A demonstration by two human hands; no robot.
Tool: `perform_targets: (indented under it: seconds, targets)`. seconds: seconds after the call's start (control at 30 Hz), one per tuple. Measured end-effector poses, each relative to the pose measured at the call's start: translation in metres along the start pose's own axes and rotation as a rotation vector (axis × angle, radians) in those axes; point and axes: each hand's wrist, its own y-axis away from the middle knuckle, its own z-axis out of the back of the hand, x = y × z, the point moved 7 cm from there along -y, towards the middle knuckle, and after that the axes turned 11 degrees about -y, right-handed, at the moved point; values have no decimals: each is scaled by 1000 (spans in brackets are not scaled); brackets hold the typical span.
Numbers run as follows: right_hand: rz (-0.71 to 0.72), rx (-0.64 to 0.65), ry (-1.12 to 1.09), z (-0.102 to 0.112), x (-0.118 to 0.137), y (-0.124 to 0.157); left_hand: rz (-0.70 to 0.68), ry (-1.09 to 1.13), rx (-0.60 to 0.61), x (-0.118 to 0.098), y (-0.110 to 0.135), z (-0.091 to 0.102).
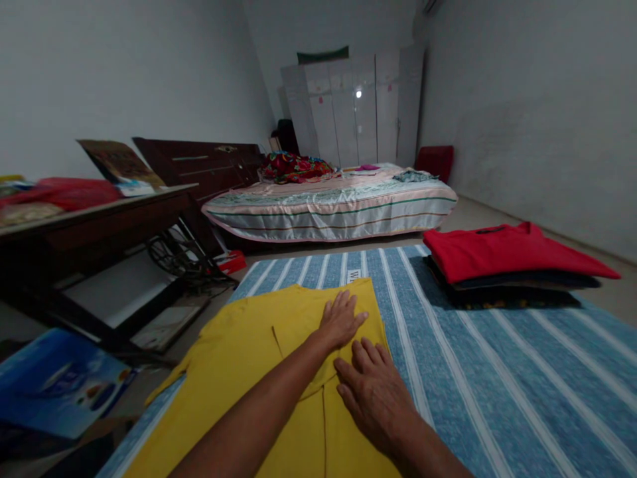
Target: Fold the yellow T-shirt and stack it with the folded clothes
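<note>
A yellow garment [239, 372] lies spread on a blue and white striped cover [478, 392], with its right side folded in along a straight edge. My left hand [342, 318] rests flat on the upper right part of the cloth, its fingers stretched out. Just below and to the right, my right hand [373, 385] lies on the folded part, fingers loosely spread and slightly bent. Neither hand grips the fabric. A sleeve of the garment hangs toward the left edge of the cover.
A stack of folded clothes with a red garment [507, 252] on top sits at the right. Beyond is a bed [328, 209] with a striped sheet. On the left stand a dark table [99, 219] and a blue box [60, 385]. Pale wardrobes [343, 119] line the back.
</note>
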Motion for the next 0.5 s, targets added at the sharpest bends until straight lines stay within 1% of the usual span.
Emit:
perform_targets:
  seconds: [0.07, 0.17, 0.23, 0.3, 0.33, 0.4, 0.5]
  targets:
    - [-1, -7, -4, 1, 1, 0, 40, 1, 19, 6, -1, -6]
    - [-6, -22, -13, 3, 2, -1, 92, -1, 41, 11, -2, -8]
    - [-13, -30, -20, 5, 2, -1, 138, -19, 47, 11, -4, -5]
    - [-14, -25, -26, 5, 2, -1, 154, -52, 19, 6, -9, 3]
    - [-14, -20, -27, 5, 2, -1, 136, -67, -5, 1, -13, 7]
    - [-12, -11, -26, 5, 3, -1, 57, -81, -48, -14, -21, 15]
    - [-16, -5, -30, 6, 4, -1, -60, -76, -67, -35, -35, 17]
